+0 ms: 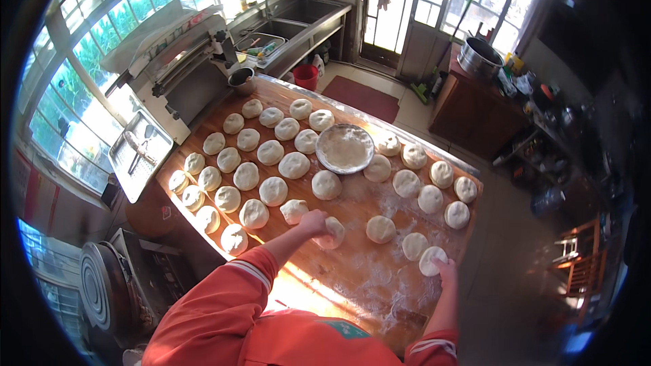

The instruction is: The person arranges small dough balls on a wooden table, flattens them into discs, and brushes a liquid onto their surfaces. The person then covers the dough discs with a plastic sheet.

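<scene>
My left hand (315,223) is on the near side of a round of dough (333,234), its fingers over the upper left part; whether they grip it is hard to tell. Close to its left lies a lumpier dough piece (294,211). Over at the right edge of the wooden table, my right hand (445,269) pinches a flat dough round (432,261) by its right side. Another round (415,246) lies just up and left of that one. A metal bowl of flour (345,149) stands among many dough rounds.
The floured wooden tabletop (351,284) has rows of dough on its left. Beyond stand a dark pot (242,81), a dough machine (188,71) and a steel sink (310,10). A metal tray (135,178) with utensils is at the left. A red bucket (305,77) is on the floor.
</scene>
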Demonstrator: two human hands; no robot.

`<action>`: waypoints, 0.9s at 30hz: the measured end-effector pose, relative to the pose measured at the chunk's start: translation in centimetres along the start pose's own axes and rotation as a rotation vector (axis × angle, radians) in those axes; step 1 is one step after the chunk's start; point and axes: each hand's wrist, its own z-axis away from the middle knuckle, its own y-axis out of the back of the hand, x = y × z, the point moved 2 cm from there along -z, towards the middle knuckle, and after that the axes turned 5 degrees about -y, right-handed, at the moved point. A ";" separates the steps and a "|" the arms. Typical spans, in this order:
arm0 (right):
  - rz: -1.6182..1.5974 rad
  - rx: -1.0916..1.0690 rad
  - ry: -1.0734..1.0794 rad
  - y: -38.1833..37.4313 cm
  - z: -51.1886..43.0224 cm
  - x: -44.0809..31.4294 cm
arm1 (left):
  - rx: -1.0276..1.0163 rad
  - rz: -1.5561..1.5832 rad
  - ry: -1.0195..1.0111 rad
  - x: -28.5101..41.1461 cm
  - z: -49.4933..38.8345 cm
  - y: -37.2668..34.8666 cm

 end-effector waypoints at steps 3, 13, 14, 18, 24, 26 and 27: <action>0.204 0.323 0.425 -0.3 -1.0 1.2 | 0.149 0.223 -0.325 -1.4 -1.0 -4.3; -0.594 -0.018 0.271 -20.1 11.5 -19.5 | 0.311 1.402 -0.007 -17.4 -4.5 11.3; -0.513 0.019 0.191 -24.3 12.8 -22.7 | 0.296 1.525 0.038 -20.1 -5.6 14.5; -0.657 -0.292 0.063 -42.4 10.0 -30.2 | 0.597 1.493 0.128 -34.6 -15.9 19.9; -0.760 -0.562 0.173 -64.2 2.8 -41.9 | 0.801 1.367 0.319 -43.5 -30.1 26.3; -0.772 -0.482 0.232 -69.8 1.9 -46.2 | 0.846 1.386 0.338 -46.4 -33.1 27.2; -0.769 -0.497 0.255 -72.5 2.2 -48.4 | 0.873 1.352 0.351 -49.2 -34.9 27.0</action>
